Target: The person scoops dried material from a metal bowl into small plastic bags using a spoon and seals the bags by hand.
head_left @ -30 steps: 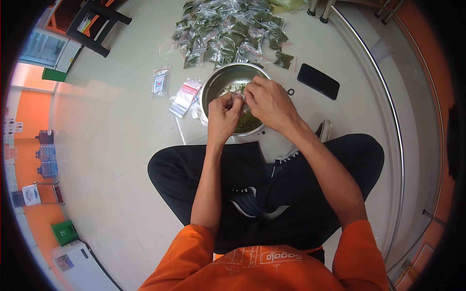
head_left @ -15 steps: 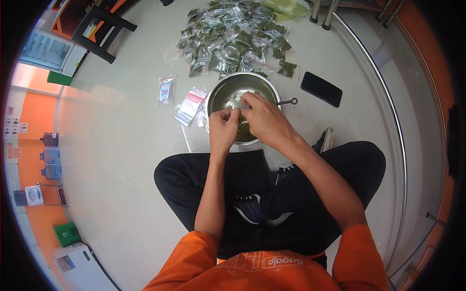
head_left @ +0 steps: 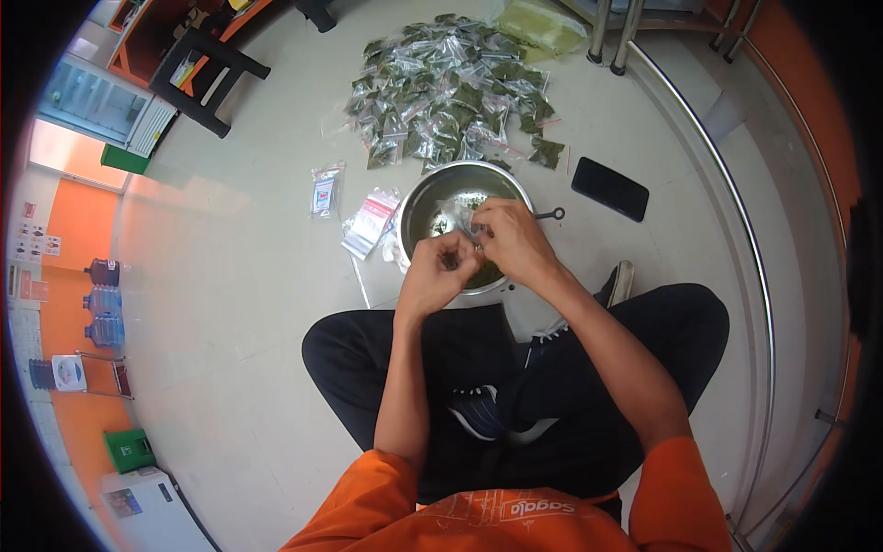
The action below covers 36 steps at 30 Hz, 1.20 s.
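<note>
A steel bowl [head_left: 422,204] stands on the floor in front of my crossed legs, with some dark green crumbled leaf [head_left: 491,274] in it. Over the bowl my left hand [head_left: 436,274] and my right hand [head_left: 517,241] meet, fingertips pinched together. Between them is a small clear plastic bag [head_left: 457,213], partly hidden by the fingers. A dark handle with a ring end [head_left: 553,213] sticks out past the bowl's right rim. Left of the bowl lies a stack of flat zip bags [head_left: 372,221].
Beyond the bowl spreads a heap of filled zip bags [head_left: 451,92], with a yellowish plastic bag [head_left: 543,29] behind. A small packet [head_left: 325,190] lies left, a black phone [head_left: 610,189] right. A metal rail [head_left: 713,147] runs along the right; a black stool [head_left: 207,83] stands far left.
My hands have shifted slightly right and down over the bowl, and my left hand has turned, its fingers curling more. The whole view has tilted a little, so the floor things appear lower.
</note>
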Tool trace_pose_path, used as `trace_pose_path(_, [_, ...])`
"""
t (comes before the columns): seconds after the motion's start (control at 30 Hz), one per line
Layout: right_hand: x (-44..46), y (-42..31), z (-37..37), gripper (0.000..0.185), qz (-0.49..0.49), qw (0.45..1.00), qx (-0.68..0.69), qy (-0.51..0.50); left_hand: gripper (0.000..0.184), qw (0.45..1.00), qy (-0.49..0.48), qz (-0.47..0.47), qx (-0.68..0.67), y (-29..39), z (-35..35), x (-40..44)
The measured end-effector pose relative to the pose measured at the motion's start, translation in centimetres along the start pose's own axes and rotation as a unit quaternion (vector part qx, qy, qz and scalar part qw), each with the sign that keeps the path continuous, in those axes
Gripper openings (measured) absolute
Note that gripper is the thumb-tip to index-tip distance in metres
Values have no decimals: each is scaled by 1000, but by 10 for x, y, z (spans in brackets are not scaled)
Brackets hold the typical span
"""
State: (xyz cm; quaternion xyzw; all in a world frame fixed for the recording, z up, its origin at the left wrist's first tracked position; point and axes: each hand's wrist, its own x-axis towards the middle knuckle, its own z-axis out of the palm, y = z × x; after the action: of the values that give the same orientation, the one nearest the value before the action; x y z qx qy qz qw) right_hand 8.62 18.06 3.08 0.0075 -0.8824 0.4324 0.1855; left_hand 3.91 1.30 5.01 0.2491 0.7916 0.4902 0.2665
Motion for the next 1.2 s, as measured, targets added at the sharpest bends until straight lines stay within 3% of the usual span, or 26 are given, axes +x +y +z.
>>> trace_pose_path(0.03, [1, -2, -2, 15, -3, 1000, -2, 3, 13, 1000, 1, 4, 1, 7, 1, 0])
trace_pose_path(0.07, [3, -5, -5, 16, -1, 1000, 15, -15, 30, 978, 109, 123, 126, 15, 2, 0])
trace_pose_path(0.1, [4, -8, -6, 18, 2, 999, 32, -33, 50, 916, 213, 236, 245, 23, 3, 0])
trace_pose_path(0.13, [4, -9, -3, 18, -24, 998, 49, -37, 77, 927, 173, 212, 258, 20, 1, -1])
trace_pose_path(0.23, [2, -22, -3, 18, -47, 994, 23, -94, 70, 886, 200, 246, 339, -9, 6, 8])
trace_pose_path(0.3, [2, -21, -1, 15, -61, 994, 39, -78, 59, 883, 221, 262, 320, -15, 9, 11])
trace_pose_path(0.37, [3, -25, -4, 12, 45, 993, 99, -42, 52, 865, 242, 297, 323, -12, 10, 11])
trace_pose_path(0.4, [3, -24, 0, 13, 48, 994, 99, 16, 47, 851, 264, 307, 336, -5, 12, 10])
trace_pose_path(0.53, [-2, -23, -1, 20, 85, 995, 56, -19, 43, 836, 293, 322, 333, -13, 15, 12])
trace_pose_path(0.63, [-5, -31, -5, 17, 20, 1000, 7, -21, 39, 827, 308, 323, 341, -16, 12, 13])
trace_pose_path(0.73, [3, -22, -7, 14, -43, 992, 72, -96, 44, 820, 302, 356, 330, -12, 14, 13])
trace_pose_path(0.87, [5, -23, -13, 15, -100, 992, 1, -82, 49, 838, 272, 348, 320, -12, 16, 13])
trace_pose_path(1.0, [4, -32, -21, 16, -106, 990, -67, -65, 52, 844, 264, 350, 308, -4, 15, 11])
trace_pose_path(1.1, [4, -33, -19, 15, -98, 994, -10, -53, 52, 849, 263, 347, 299, -4, 13, 10])
trace_pose_path(1.2, [-2, -19, -1, 14, -24, 992, 105, -62, 45, 842, 283, 353, 293, -11, 12, 12])
